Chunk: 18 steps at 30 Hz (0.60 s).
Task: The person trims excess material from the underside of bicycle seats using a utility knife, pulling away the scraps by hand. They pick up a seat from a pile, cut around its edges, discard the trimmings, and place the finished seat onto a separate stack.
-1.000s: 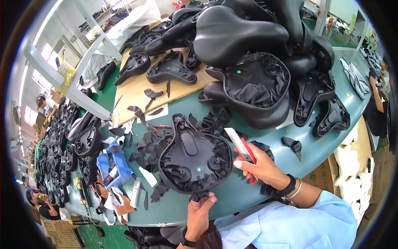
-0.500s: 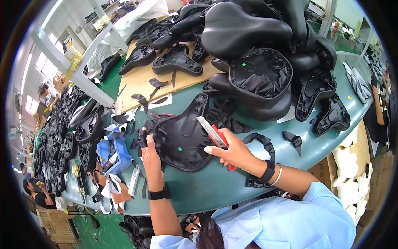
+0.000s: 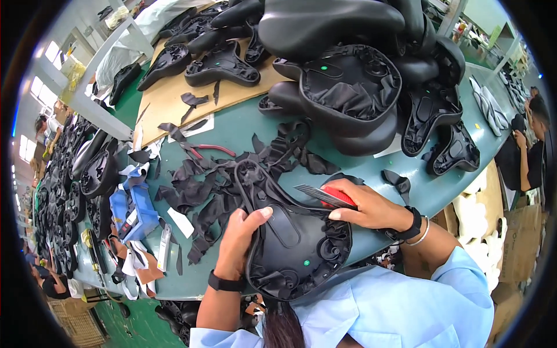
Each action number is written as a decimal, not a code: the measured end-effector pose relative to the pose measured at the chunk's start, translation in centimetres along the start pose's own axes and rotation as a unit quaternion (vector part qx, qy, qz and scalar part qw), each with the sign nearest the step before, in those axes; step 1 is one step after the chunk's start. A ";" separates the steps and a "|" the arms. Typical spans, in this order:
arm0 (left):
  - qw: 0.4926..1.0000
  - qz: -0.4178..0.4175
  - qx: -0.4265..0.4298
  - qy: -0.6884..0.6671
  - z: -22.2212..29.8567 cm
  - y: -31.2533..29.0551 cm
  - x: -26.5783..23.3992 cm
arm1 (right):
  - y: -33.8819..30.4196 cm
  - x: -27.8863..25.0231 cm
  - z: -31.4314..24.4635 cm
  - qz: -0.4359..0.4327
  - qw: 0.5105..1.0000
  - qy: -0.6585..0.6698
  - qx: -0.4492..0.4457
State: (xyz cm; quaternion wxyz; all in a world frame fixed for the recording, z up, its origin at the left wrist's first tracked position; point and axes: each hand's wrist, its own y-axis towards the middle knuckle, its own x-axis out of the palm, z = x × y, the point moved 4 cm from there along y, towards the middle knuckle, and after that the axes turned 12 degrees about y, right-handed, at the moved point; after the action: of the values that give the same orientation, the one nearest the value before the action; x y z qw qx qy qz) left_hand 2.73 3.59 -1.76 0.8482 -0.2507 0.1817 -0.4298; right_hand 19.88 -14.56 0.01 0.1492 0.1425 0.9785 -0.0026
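A black bicycle saddle (image 3: 284,232) lies underside up in front of me, its narrow nose pointing away. A green dot marks its inner shell. My left hand (image 3: 239,240) grips its left rim, thumb pressed on the inside. In my right hand (image 3: 371,206) is a red-handled utility knife (image 3: 338,198), its blade pointing left above the saddle's right side. Black cover scraps (image 3: 203,194) are heaped beyond and left of the saddle. Behind them lie red-handled pliers (image 3: 209,149).
More saddles (image 3: 348,87) are piled at the back, some upside down. To the left stand a blue bin (image 3: 134,211) and a white-handled cutter (image 3: 165,248). A wooden board (image 3: 174,107) holds further saddles. Another person (image 3: 536,142) is at the far right.
The saddle has turned and come nearer to me, uncovering the scraps and pliers. My left hand has shifted its grip on the rim. The knife has moved right with my right hand.
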 end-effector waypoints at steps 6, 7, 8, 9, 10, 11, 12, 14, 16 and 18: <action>0.998 0.066 0.000 0.013 2.5 -1.9 -1.2 | -3.6 -2.0 -3.6 -0.035 0.952 -0.272 -0.135; 0.998 0.067 -0.001 0.012 3.0 -2.0 -1.1 | -3.7 -1.8 -3.8 -0.083 0.916 -0.364 -0.145; 0.998 0.051 0.016 0.043 3.7 -1.3 -0.4 | -3.4 -1.9 -3.9 -0.073 0.897 -0.395 -0.182; 0.996 0.038 0.034 0.072 4.3 -0.5 0.2 | -3.1 -2.2 -3.7 -0.069 0.897 -0.400 -0.173; 0.994 0.020 0.054 0.097 4.6 0.4 0.8 | -3.0 -2.3 -3.5 -0.092 0.885 -0.421 -0.176; 0.994 0.022 0.055 0.096 4.9 0.3 0.8 | -2.8 -2.2 -3.6 -0.119 0.871 -0.438 -0.189; 0.994 0.013 0.052 0.093 5.1 0.2 0.7 | -3.4 -2.1 -3.5 -0.121 0.870 -0.438 -0.190; 0.995 0.037 0.055 0.071 4.4 0.2 0.5 | -5.7 -1.2 -2.3 -0.117 0.906 -0.405 -0.042; 0.995 0.061 0.048 0.061 3.6 -0.7 0.3 | -7.7 1.2 -1.7 -0.080 0.927 -0.366 0.015; 0.989 0.135 0.035 0.051 2.7 -1.8 0.2 | -9.1 3.4 -1.0 -0.016 0.944 -0.326 0.051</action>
State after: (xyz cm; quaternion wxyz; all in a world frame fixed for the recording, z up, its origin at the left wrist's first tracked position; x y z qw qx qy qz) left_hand 3.14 3.27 1.44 0.8965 -0.1715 0.2419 -0.3292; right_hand 13.93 -22.29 -0.42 0.4525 0.1261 0.8770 -0.1009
